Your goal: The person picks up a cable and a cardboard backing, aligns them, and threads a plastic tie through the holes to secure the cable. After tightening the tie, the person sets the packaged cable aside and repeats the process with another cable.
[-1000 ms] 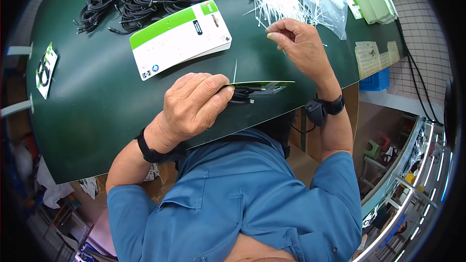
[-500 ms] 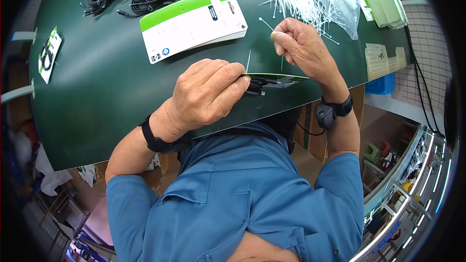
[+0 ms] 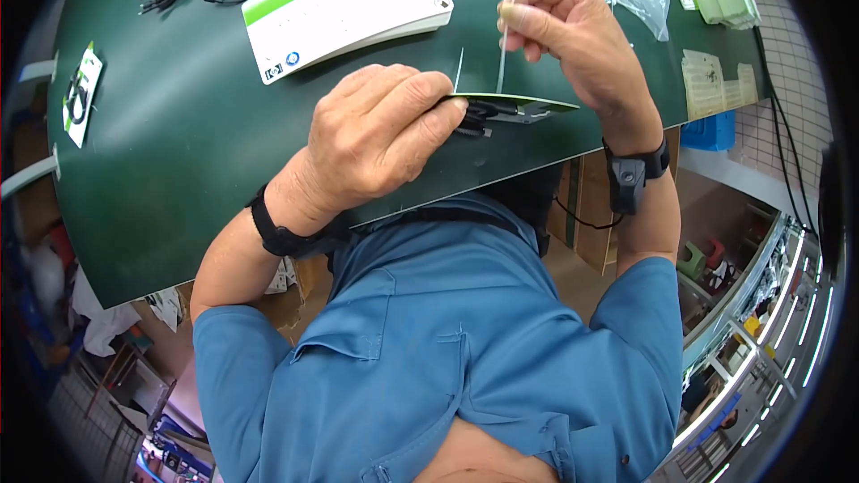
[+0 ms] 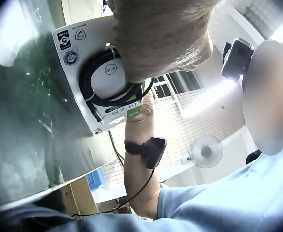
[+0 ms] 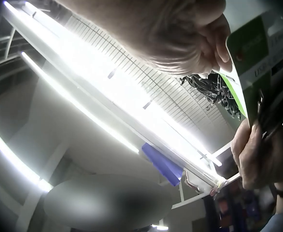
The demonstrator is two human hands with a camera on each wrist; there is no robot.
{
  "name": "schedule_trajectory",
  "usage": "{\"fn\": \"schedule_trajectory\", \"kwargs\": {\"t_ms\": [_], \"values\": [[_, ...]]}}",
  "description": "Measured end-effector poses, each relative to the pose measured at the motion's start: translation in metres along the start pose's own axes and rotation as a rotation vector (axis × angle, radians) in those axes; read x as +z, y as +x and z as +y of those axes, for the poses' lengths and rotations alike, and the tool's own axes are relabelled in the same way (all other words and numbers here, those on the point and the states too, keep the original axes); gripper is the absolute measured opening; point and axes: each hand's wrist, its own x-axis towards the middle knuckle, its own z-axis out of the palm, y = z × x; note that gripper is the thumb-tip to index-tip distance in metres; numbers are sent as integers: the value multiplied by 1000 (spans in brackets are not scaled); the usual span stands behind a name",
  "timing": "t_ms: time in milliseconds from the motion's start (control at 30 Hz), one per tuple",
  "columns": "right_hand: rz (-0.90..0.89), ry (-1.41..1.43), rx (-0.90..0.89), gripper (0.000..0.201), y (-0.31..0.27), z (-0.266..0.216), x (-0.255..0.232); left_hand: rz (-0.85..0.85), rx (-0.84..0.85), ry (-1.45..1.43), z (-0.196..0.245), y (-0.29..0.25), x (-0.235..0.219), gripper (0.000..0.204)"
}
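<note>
We pinched the cable card [image 4: 95,36] in left hand [image 3: 380,134] fingers, zip tie [image 3: 501,72] in right hand [image 3: 598,54] fingers. Card seemed stiff, best edge-gripped; tie looked light, springy.

"What do you get of the room on your feeds?"

"My head view gives me a dark green table [image 3: 179,170] with a curved edge. To its right I see a pale wall [image 3: 777,63] lined in a grid, and a blue bin [image 3: 709,132] below the tabletop."

"And the lighting?"

"Long, glaring tube lights [image 5: 78,99] overhead in my right wrist view, with a blue panel [image 5: 162,163] by them. My left wrist view shows me a round fan [image 4: 207,152] before the wall."

"Any seats?"

"A small green stool [image 3: 692,261], lower right on my head view."
</note>
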Motion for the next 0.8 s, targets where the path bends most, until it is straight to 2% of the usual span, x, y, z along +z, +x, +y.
{"fn": "schedule_trajectory", "kwargs": {"t_ms": [100,200,333,467,633,800], "values": [[18,116,40,16,1,2,0,-13,10,-1,-3,-1,3,25],[-6,293,194,9,6,10,0,27,44,30,-5,-1,6,18],[26,369,233,6,6,13,10,19,37,31,-5,-2,8,18],[-28,255,119,16,10,30,12,9,28,19,-4,-1,6,19],[-76,298,152,16,12,34,12,8,27,23,-4,0,5,19],[-50,239,155,15,7,29,21,-35,-9,-3,0,0,2,29]]}}
